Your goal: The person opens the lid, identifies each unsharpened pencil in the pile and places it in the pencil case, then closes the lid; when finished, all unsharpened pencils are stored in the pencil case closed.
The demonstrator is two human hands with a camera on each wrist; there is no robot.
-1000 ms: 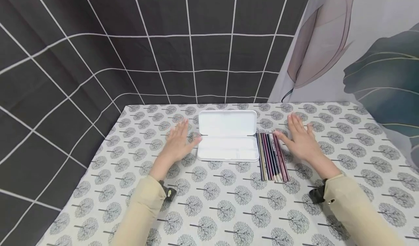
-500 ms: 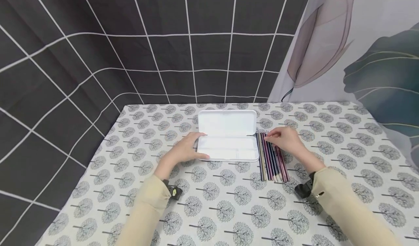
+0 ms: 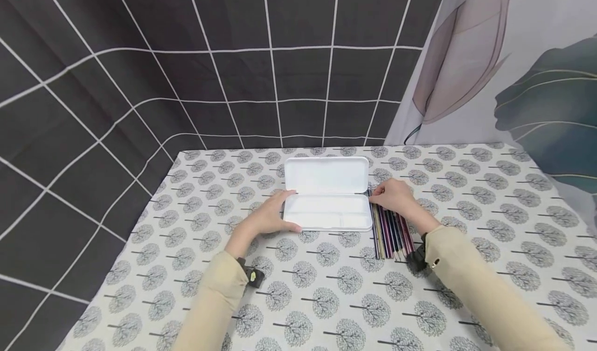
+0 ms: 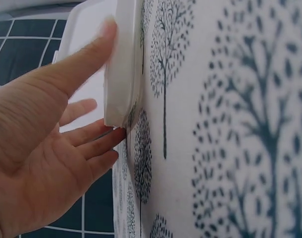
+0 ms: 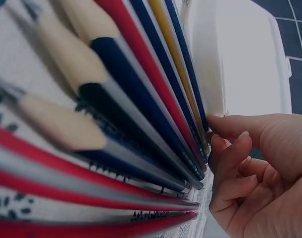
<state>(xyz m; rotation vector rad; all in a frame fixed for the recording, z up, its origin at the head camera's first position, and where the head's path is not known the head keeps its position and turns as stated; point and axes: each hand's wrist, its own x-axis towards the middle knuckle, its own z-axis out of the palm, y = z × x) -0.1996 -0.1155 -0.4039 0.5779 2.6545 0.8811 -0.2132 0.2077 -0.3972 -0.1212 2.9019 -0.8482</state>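
A white pencil case (image 3: 326, 174) lies with its lid raised, its shallow tray holding nothing. My left hand (image 3: 268, 217) grips the case's left end, thumb at the front edge and forefinger at the back. In the left wrist view the thumb (image 4: 91, 57) lies along the case wall, other fingers at the corner. Several pencils (image 3: 394, 239) lie side by side right of the case. My right hand (image 3: 394, 198) pinches the far end of the dark blue pencil (image 5: 186, 59) nearest the case, between thumb and forefinger; its other fingers are curled.
Beside the blue pencil lies a yellow pencil (image 5: 171, 44), then red and dark ones with sharpened points. A tree-print cloth (image 3: 322, 304) covers the table. A dark gridded curtain (image 3: 298, 76) hangs behind, and a leaf-patterned one (image 3: 466, 71) at the right.
Both hands first lay flat on the cloth. The left moved onto the case's end and took hold of it. The right came leftward over the pencils to the one nearest the case.
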